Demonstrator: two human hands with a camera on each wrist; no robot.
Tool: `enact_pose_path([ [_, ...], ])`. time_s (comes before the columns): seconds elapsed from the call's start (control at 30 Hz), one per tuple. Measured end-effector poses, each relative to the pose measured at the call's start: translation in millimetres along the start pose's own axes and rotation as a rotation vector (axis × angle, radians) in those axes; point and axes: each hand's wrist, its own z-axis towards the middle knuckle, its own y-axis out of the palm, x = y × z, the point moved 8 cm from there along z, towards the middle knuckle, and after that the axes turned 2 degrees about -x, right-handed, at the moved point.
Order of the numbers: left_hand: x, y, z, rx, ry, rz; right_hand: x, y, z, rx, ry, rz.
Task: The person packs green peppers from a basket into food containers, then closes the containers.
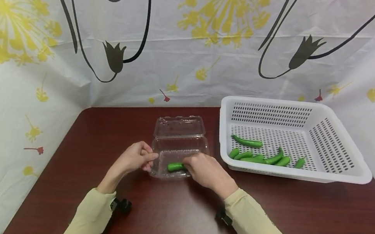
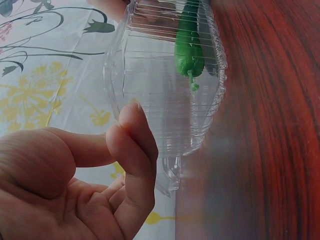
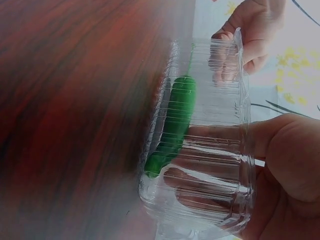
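A clear plastic clamshell box [image 1: 166,145] lies with its lid raised at the back. My left hand [image 1: 137,157] pinches the box's left rim between thumb and fingers, also seen close up with the left hand [image 2: 125,165] in the left wrist view. Inside the box is one long green pepper [image 1: 176,166], its stem toward the left. My right hand [image 1: 206,171] reaches in over the right side and holds the pepper's right end. Through the clear wall, the right wrist view shows the thumb and fingers around the lower part of the pepper [image 3: 179,105].
To the right stands a white slotted basket [image 1: 341,177] with several green peppers [image 1: 247,142] in it, most along its front side. The dark wooden table [image 1: 168,216] runs back to a patterned cloth wall [image 1: 193,67], which also encloses both sides.
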Motion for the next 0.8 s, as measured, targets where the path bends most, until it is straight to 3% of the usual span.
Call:
enact_pose_path([
  [0.3,-0.9,-0.7,1.4,0.01,0.014,0.023,-1,-1,0.0,-0.006,-0.022,0.013],
  [0.8,1.4,-0.1,0.2,0.002,0.012,0.017,-1,-34,-6.2,0.072,-0.087,0.032],
])
